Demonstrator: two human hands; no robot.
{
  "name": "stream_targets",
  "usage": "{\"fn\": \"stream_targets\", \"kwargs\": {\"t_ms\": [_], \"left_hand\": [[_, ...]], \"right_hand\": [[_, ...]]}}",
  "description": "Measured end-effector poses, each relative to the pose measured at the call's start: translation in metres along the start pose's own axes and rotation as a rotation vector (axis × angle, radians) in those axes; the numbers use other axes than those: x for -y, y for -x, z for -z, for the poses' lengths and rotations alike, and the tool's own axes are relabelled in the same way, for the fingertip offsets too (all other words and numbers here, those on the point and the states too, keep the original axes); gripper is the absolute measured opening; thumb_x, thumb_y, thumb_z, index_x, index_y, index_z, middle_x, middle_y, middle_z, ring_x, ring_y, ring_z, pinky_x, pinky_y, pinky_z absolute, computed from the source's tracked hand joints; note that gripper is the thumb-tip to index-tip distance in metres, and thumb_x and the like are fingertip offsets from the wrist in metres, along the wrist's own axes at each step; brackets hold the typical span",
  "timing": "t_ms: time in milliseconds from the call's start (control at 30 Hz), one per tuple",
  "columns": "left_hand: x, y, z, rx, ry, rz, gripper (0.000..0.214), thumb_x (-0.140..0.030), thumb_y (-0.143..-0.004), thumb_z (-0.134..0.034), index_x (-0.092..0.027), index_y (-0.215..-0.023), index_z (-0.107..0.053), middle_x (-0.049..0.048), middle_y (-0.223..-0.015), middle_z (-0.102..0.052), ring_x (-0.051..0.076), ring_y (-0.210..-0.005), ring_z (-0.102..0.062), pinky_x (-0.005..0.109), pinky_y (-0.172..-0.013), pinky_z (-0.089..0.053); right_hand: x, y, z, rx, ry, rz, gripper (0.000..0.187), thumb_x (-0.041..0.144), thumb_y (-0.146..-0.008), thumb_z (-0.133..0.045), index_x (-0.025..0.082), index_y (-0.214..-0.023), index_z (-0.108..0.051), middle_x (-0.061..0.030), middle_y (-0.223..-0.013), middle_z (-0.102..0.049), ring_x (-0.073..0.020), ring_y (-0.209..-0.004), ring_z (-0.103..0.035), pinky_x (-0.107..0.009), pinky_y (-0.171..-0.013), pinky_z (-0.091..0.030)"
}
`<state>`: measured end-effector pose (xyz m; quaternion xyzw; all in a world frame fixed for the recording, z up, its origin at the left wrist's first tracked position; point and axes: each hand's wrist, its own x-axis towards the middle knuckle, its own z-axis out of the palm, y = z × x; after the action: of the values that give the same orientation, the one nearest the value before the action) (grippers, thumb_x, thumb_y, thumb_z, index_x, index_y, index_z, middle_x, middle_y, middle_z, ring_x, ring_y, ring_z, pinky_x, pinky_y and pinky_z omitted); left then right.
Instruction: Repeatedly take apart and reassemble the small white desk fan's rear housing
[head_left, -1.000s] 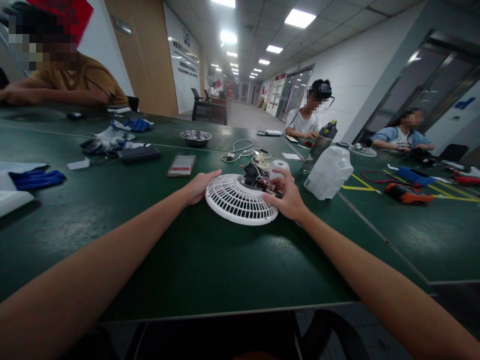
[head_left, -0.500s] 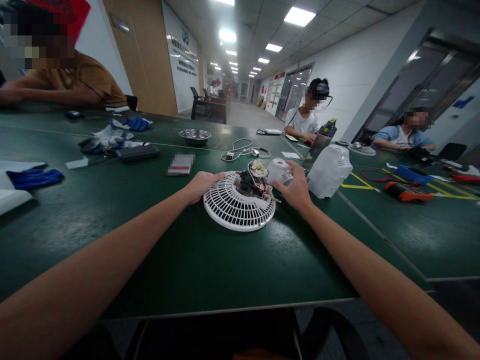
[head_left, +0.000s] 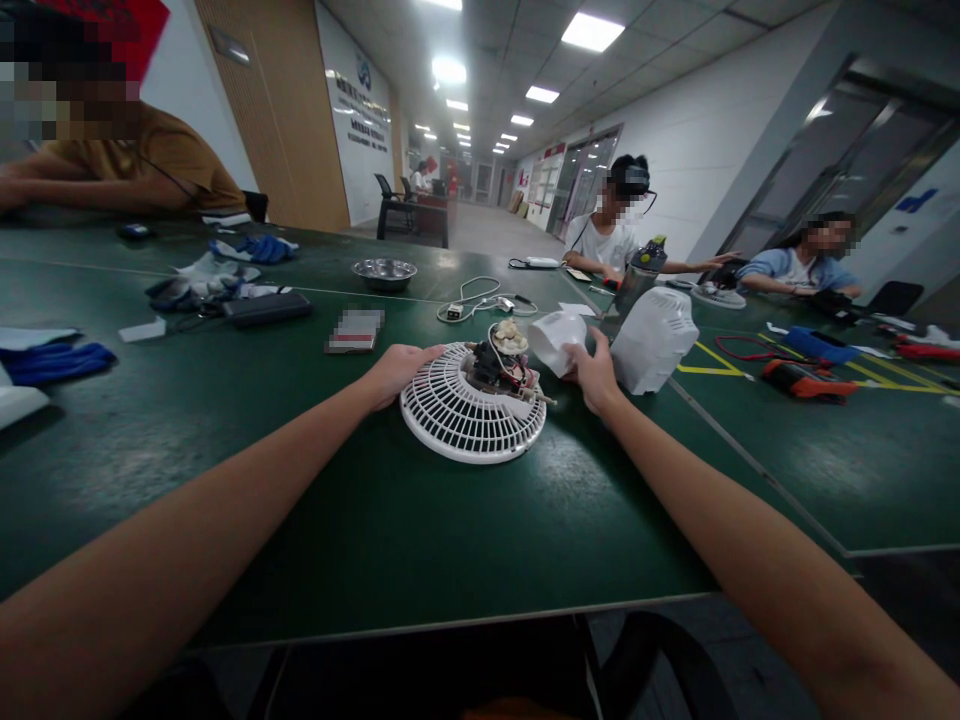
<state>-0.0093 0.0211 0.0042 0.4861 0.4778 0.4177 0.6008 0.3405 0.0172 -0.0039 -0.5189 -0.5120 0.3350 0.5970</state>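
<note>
One metal bowl (head_left: pixel 384 283); right hand (head_left: pixel 596 374) holds white cover (head_left: pixel 557 342).

Arms (head_left: pixel 247 475) outstretched, bare | left hand (head_left: pixel 396 376) thumb extended (fingers probably tucked under) | right hand (head_left: pixel 598 376) gripping

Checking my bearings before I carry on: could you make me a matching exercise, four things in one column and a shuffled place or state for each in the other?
Column one:
1. Left hand
2. Right hand
3. Wired mechanism
4. Bowl

Column two:
A. Sits on top of the fan grille
B. Silver and round, touched by neither of your hands
C. Holds a small white cover
D. At the grille's edge, thumb on top

Right pairs: 1-D, 2-C, 3-A, 4-B
</note>
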Motion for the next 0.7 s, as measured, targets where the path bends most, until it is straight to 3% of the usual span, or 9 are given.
{"fn": "stream_targets", "kwargs": {"t_ms": [100,233,433,700], "left_hand": [[0.002,-0.003,0.002,0.002,0.001,-0.001,0.023,-0.035,-0.082,-0.081,-0.012,-0.083,-0.075,0.0079,-0.072,-0.075,0.016,-0.057,-0.069,0.027,-0.053,-0.052],[0.004,-0.004,0.002,0.007,-0.003,-0.008,0.023,-0.035,-0.084,-0.080,-0.012,-0.084,-0.075,0.0077,-0.072,-0.075,0.016,-0.056,-0.068,0.026,-0.051,-0.051],[0.004,-0.003,0.000,0.006,0.003,-0.025,0.020,-0.032,-0.086,-0.077,-0.013,-0.081,-0.074,0.0076,-0.072,-0.075,0.016,-0.058,-0.069,0.027,-0.055,-0.054],[0.002,0.003,-0.003,-0.016,-0.068,-0.060,0.024,-0.037,-0.086,-0.075,-0.014,-0.079,-0.073,0.0073,-0.073,-0.074,0.018,-0.061,-0.068,0.029,-0.059,-0.052]], "right_hand": [[0.006,0.003,-0.003,0.010,-0.221,-0.221,0.039,0.055,-0.082,-0.052,0.029,-0.111,-0.055,-0.0002,-0.083,-0.067,-0.0224,-0.071,-0.065,-0.037,-0.064,-0.055],[0.016,0.011,-0.004,0.081,-0.367,-0.315,0.027,0.050,-0.086,-0.048,0.027,-0.096,-0.059,-0.0015,-0.081,-0.072,-0.0229,-0.073,-0.067,-0.034,-0.063,-0.053],[0.021,0.016,-0.007,0.104,-0.426,-0.356,0.028,0.047,-0.088,-0.046,0.026,-0.092,-0.063,-0.0018,-0.082,-0.073,-0.0222,-0.072,-0.067,-0.033,-0.062,-0.051],[0.020,0.015,-0.006,0.151,-0.320,-0.309,0.034,0.055,-0.085,-0.044,0.027,-0.096,-0.061,-0.0038,-0.084,-0.072,-0.0246,-0.073,-0.067,-0.036,-0.064,-0.051]]}}
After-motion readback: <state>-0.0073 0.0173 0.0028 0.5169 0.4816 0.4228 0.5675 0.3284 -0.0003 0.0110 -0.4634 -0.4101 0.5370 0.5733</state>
